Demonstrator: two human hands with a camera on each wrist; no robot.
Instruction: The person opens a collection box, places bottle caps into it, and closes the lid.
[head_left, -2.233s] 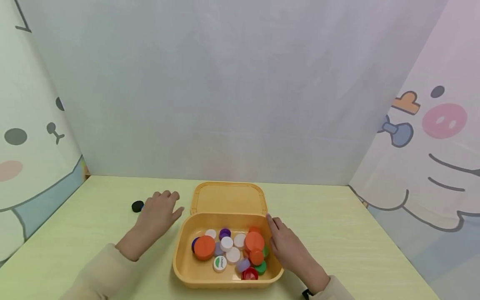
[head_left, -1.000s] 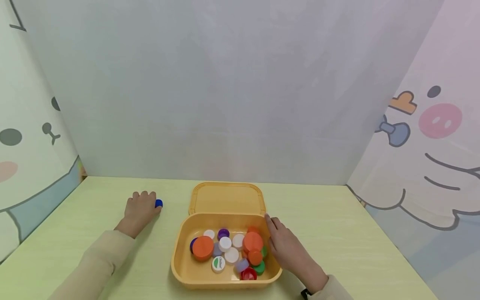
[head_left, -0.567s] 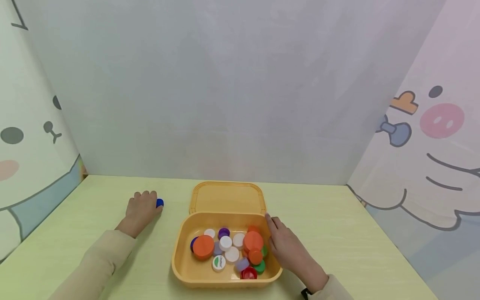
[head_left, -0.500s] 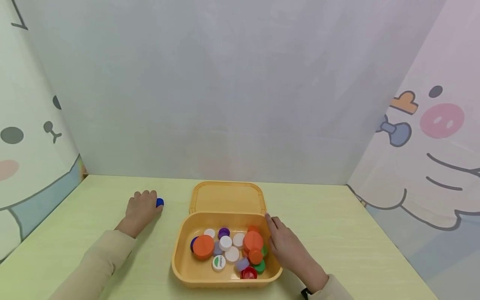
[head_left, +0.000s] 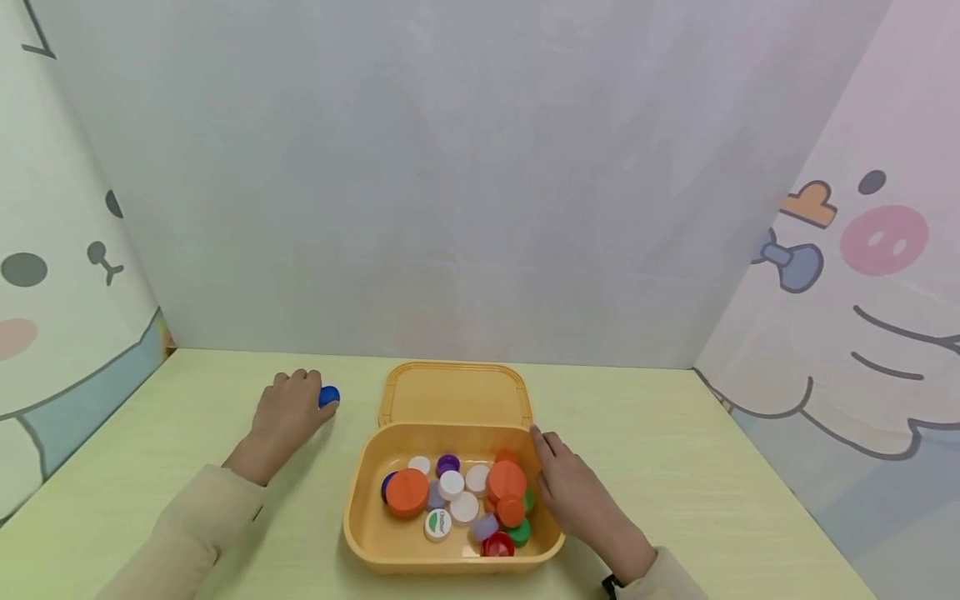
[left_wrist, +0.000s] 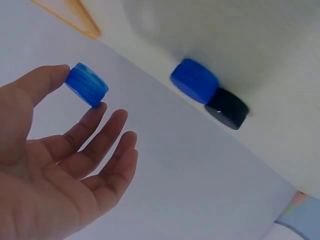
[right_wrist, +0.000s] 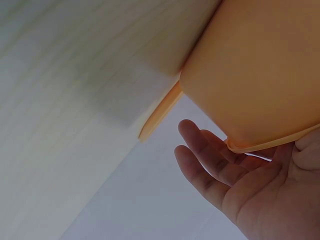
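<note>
My left hand (head_left: 288, 408) pinches a blue bottle cap (left_wrist: 86, 85) between thumb and index fingertip, its other fingers loosely bent. In the left wrist view, another blue bottle cap (left_wrist: 195, 81) and a black bottle cap (left_wrist: 227, 108) touch each other on the table; the hand hides them in the head view. My right hand (head_left: 581, 500) rests on the right rim of a yellow plastic box (head_left: 360, 533), its index finger lying along the back corner. The right wrist view shows loosely extended fingers (right_wrist: 200, 175) beyond the rim.
Inside the box lie several bottle caps, among them an orange cap (head_left: 407, 493), a white cap (head_left: 452, 485), a purple cap (head_left: 447, 465) and a red cap (head_left: 498, 546). Behind it is a yellow lid (head_left: 455, 396). A grey curtain (head_left: 450, 208) borders the table's back edge.
My left hand has come down at the caps on the left, taken a blue bottle cap and shifted slightly up and to the right with it. The right hand has stayed at the box rim.
</note>
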